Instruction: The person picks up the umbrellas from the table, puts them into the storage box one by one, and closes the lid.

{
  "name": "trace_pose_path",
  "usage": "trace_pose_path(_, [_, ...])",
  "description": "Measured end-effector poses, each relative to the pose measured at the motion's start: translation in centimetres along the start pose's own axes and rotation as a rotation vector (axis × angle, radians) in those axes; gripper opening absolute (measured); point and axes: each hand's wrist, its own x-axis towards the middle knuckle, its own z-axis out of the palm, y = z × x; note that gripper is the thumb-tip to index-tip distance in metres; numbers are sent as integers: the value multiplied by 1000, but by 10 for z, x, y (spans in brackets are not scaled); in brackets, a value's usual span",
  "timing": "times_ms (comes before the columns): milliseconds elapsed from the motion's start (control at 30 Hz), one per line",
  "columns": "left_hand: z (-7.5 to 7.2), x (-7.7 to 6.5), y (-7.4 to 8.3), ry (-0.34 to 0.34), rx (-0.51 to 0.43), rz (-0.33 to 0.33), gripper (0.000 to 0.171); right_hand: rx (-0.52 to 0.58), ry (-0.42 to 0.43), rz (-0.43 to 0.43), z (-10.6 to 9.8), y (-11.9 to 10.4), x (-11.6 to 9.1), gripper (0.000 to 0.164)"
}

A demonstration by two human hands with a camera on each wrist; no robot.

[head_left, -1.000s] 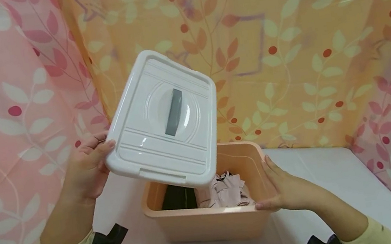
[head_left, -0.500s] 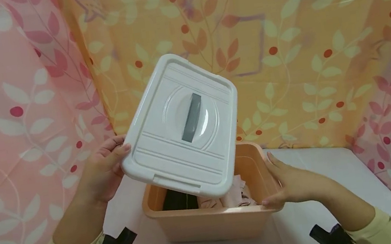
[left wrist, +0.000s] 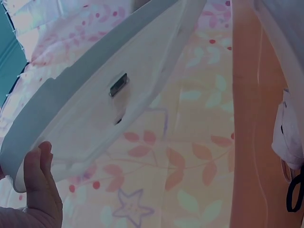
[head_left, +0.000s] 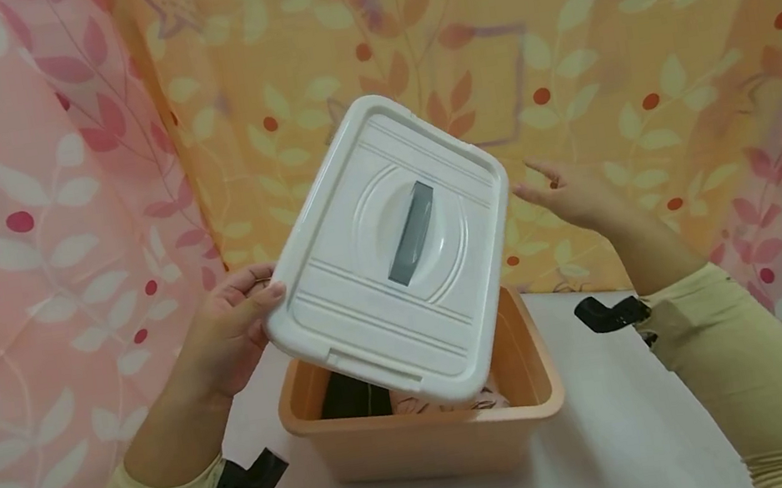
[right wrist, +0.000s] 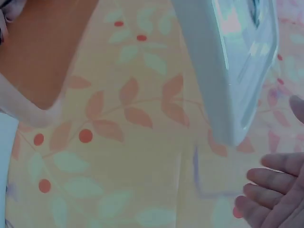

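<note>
My left hand pinches the near left corner of a white plastic lid, thumb on top and fingers beneath. The lid is tilted above an orange bin and has a grey handle at its middle. In the left wrist view the lid's underside shows, with the fingers against it. My right hand is raised beside the lid's far right corner, apart from it, fingers extended and holding nothing. Inside the bin lie a dark green item and pale pink cloth, partly hidden by the lid.
The bin stands on a white tabletop. A yellow patterned curtain hangs behind it, and pink ones close in both sides. Black cameras are strapped to the sleeves.
The lid has moved right with my left hand, covering more of the bin's opening. My right hand has left the bin's right rim and risen up beside the lid.
</note>
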Motion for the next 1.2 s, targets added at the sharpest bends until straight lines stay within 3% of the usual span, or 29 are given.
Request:
trace_pose_path(133, [4, 2, -2, -4, -4, -8, 18, -28, 102, -9, -5, -4, 20, 73])
trace_pose_path(433, [7, -1, 3, -15, 32, -25, 18, 14, 142, -59, 4, -4, 46, 54])
trace_pose_path(667, [12, 0, 5, -39, 38, -27, 18, -17, 260, -81, 7, -5, 45, 35])
trace_pose_path(933, [14, 6, 2, -40, 69, -101, 17, -181, 271, -114, 9, -3, 42, 27])
trace_pose_path(1200, [10, 7, -4, 4, 68, -126, 17, -176, 268, -85, 19, 7, 36, 28])
